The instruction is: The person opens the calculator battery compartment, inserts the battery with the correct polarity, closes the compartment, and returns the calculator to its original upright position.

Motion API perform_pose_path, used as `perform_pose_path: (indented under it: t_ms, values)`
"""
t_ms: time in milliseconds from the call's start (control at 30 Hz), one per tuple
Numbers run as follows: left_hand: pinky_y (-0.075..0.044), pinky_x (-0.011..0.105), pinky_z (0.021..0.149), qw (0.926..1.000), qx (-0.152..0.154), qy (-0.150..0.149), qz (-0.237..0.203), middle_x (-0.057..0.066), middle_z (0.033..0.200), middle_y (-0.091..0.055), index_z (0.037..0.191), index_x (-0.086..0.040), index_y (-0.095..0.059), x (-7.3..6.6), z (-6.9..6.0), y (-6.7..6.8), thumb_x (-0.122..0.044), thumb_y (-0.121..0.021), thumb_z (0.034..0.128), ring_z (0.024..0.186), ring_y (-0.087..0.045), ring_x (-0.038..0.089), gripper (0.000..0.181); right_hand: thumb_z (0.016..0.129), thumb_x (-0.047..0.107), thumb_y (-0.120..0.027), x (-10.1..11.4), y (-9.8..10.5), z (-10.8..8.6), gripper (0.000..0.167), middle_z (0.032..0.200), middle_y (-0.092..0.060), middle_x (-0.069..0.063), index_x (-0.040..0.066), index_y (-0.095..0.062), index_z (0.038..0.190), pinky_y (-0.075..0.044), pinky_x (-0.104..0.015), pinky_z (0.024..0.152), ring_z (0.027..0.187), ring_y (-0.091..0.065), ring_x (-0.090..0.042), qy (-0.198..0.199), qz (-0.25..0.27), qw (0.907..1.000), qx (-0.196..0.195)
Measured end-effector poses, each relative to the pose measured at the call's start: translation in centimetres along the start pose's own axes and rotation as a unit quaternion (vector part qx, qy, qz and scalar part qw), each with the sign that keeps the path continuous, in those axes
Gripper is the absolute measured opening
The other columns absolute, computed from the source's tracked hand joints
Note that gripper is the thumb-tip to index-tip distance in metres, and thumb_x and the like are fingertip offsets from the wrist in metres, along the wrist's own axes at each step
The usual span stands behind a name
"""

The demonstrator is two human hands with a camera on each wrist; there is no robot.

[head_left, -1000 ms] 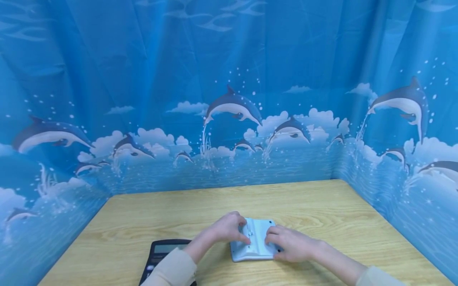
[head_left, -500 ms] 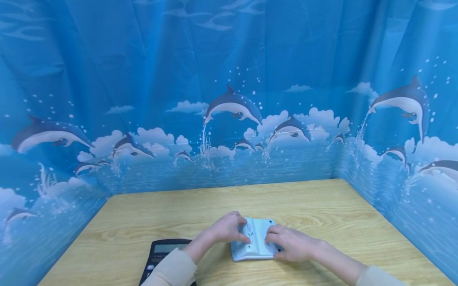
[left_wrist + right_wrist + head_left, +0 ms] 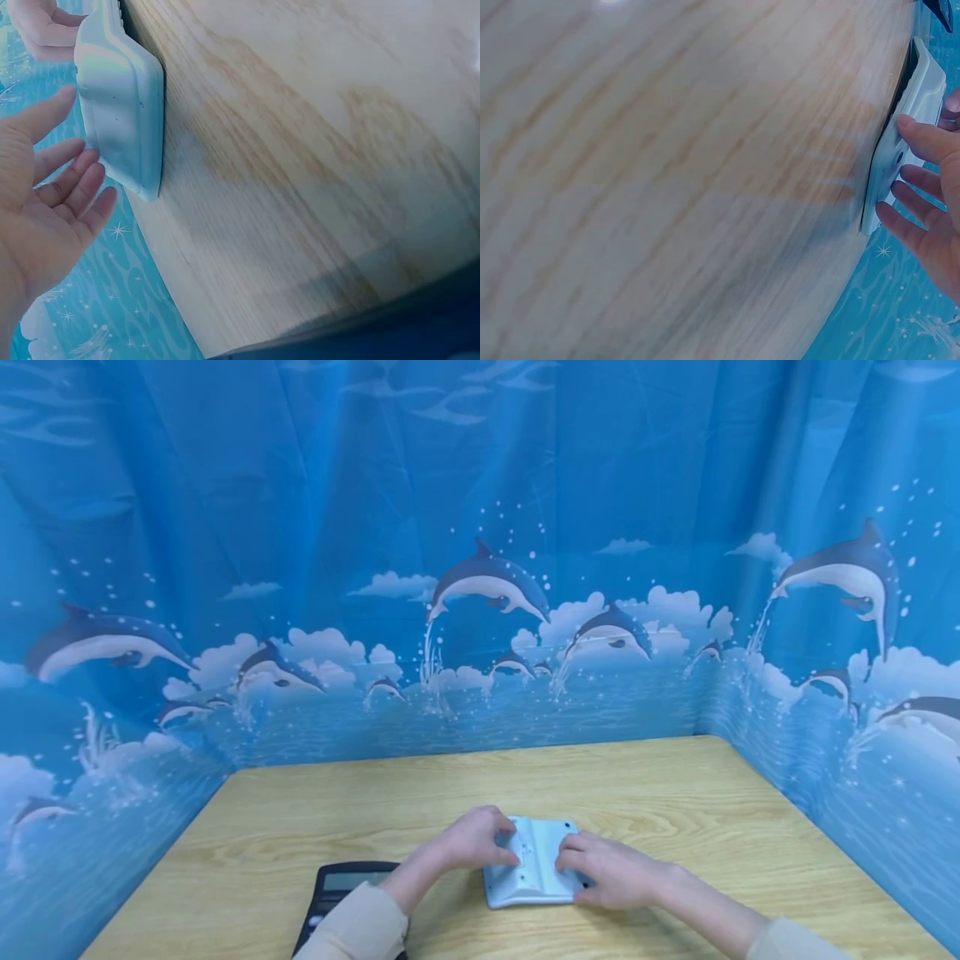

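A white calculator (image 3: pixel 531 877) lies back side up on the table, with a raised section and dark round feet or screws showing. My left hand (image 3: pixel 471 839) is at its left side, thumb and fingers apart and loosely bent over the back. In the left wrist view, the thumb of the left hand (image 3: pixel 52 187) is close to the casing (image 3: pixel 120 120); whether it touches is unclear. My right hand (image 3: pixel 617 872) holds the calculator's right side. The right wrist view shows the thumb of the right hand (image 3: pixel 934 195) against the casing (image 3: pixel 911 112) and fingers at its edge.
A black calculator (image 3: pixel 330 902) lies face up at the left, partly covered by the left sleeve (image 3: pixel 360 922). The wooden table (image 3: pixel 675 793) meets a blue dolphin-print curtain (image 3: pixel 480 693) at its back and sides.
My left hand has shifted slightly left, its thumb drawing back from the middle of the calculator's back. The right hand and the calculator have stayed in place.
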State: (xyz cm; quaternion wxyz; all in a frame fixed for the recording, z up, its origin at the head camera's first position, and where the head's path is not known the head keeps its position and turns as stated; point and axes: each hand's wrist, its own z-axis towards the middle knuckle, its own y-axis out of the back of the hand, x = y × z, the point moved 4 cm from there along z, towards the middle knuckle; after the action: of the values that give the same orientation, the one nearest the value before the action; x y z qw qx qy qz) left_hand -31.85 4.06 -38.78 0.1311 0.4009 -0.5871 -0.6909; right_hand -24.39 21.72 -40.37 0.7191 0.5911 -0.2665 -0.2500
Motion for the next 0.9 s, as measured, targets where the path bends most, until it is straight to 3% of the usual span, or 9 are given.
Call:
perform_pose_path:
  t_ms: [233,367,900]
  values:
    - [-0.046,0.023,0.081,0.9973,-0.021,-0.058,0.04,-0.005,0.092,-0.063,0.096,-0.011,-0.072,-0.38,-0.24,0.07,-0.021,-0.072,0.0789,0.09,-0.056,0.008,0.02,0.078,0.025,-0.071,0.02,0.04,0.0,0.03,0.108,-0.053,0.003,0.015,-0.061,0.104,-0.048,-0.026,0.081,0.097,-0.051,-0.012,0.008,-0.003,1.0,-0.004]
    - [-0.047,0.021,0.078,0.995,-0.038,-0.078,0.048,-0.004,0.089,-0.063,0.094,-0.01,-0.072,-0.58,-0.31,0.06,-0.019,-0.073,0.0781,0.086,-0.057,0.008,0.018,0.078,0.026,-0.071,0.02,0.01,-0.03,0.03,0.108,-0.053,0.003,0.015,-0.061,0.104,-0.048,-0.027,0.082,0.098,-0.051,-0.012,0.005,-0.007,1.0,-0.003]
    - [-0.047,0.016,0.071,0.9935,-0.07,-0.074,0.052,-0.004,0.084,-0.064,0.087,-0.01,-0.073,-0.84,-0.19,-0.16,-0.016,-0.073,0.0778,0.081,-0.058,0.006,0.012,0.078,0.026,-0.071,-0.03,0.03,-0.01,0.03,0.109,-0.053,0.002,0.014,-0.061,0.104,-0.048,-0.028,0.082,0.098,-0.052,-0.013,0.007,-0.009,0.9999,-0.004]
